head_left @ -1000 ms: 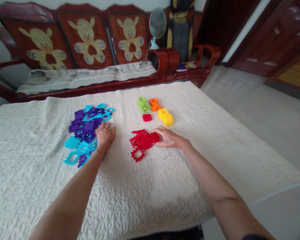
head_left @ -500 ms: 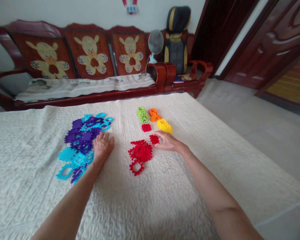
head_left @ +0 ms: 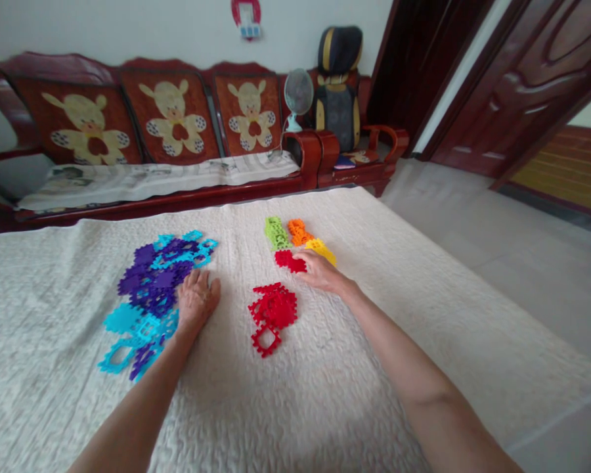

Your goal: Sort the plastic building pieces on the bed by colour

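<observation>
On the quilt [head_left: 423,315], red tiles [head_left: 273,310].

Three stacks — green [head_left: 275,232], orange [head_left: 297,230], yellow [head_left: 322,249] — and perhaps two loose piles.

The right hand [head_left: 320,272] covers part of the yellow stack [head_left: 321,250] and the edge of the red piece [head_left: 290,261] at its fingertips, so whether it grips that piece or only touches it cannot be told. The left hand [head_left: 196,301] hides the near edge of the purple and blue pile [head_left: 152,289]. Both forearms are cut off by the bottom edge. The bedspread [head_left: 325,394] runs out past the left edge, and the shapes in the red pile [head_left: 272,314] are perhaps too tangled to count.
</observation>
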